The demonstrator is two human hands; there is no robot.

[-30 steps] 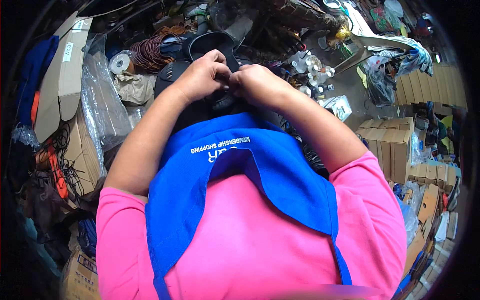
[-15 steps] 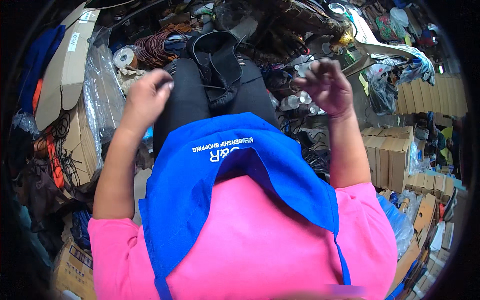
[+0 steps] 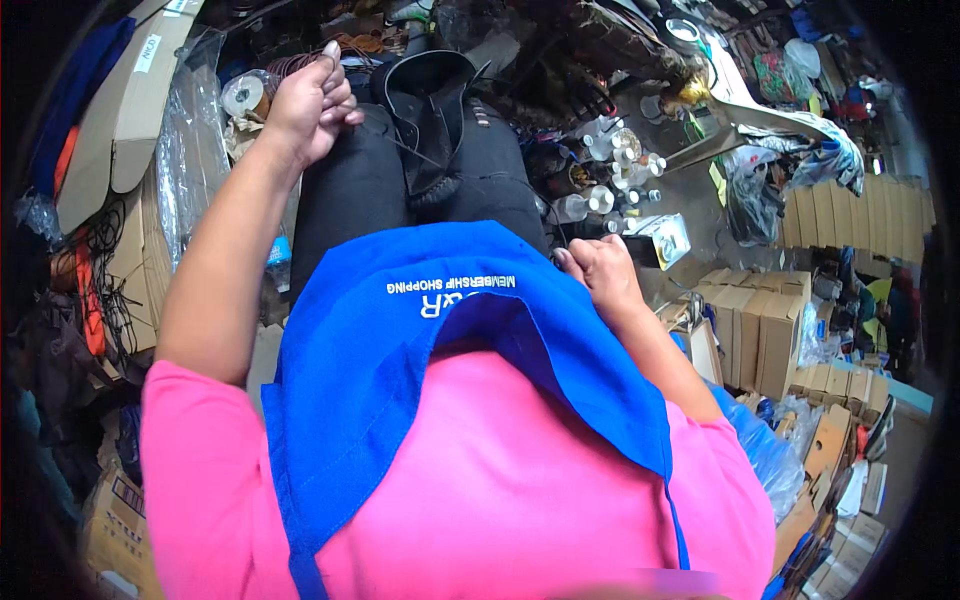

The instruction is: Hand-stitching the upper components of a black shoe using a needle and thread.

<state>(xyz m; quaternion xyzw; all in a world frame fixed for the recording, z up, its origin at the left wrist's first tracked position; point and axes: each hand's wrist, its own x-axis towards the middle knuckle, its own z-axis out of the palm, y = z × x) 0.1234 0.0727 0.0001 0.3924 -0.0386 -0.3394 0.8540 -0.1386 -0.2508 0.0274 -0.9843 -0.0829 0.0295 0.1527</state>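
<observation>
A black leather piece shaped like an open boot or shoe upper [image 3: 432, 105] sits between my knees, its opening facing up. Thin dark thread shows at its stitched lower edge, and a faint line crosses my right thigh. My left hand [image 3: 318, 108] is raised beside my left knee, fingers curled and thumb pointing up; whatever it holds is too fine to make out. Low at my right hip, next to the blue apron [image 3: 340, 290], my right hand [image 3: 603, 272] is closed in a fist. Something small and dark shows at its fingertips, its kind unclear.
Several clear bottles [image 3: 610, 170] stand beyond my right knee, near a white and yellow container [image 3: 668, 240]. Stacked cardboard [image 3: 755, 325] is at the right. A thread spool [image 3: 242, 95], plastic sheeting [image 3: 190, 150] and a cardboard box [image 3: 150, 110] lie at the left.
My left hand has moved up and away, its fingers curled. My right hand has dropped from above the bottles to my hip and closed, leaving the bottles in fuller view.
</observation>
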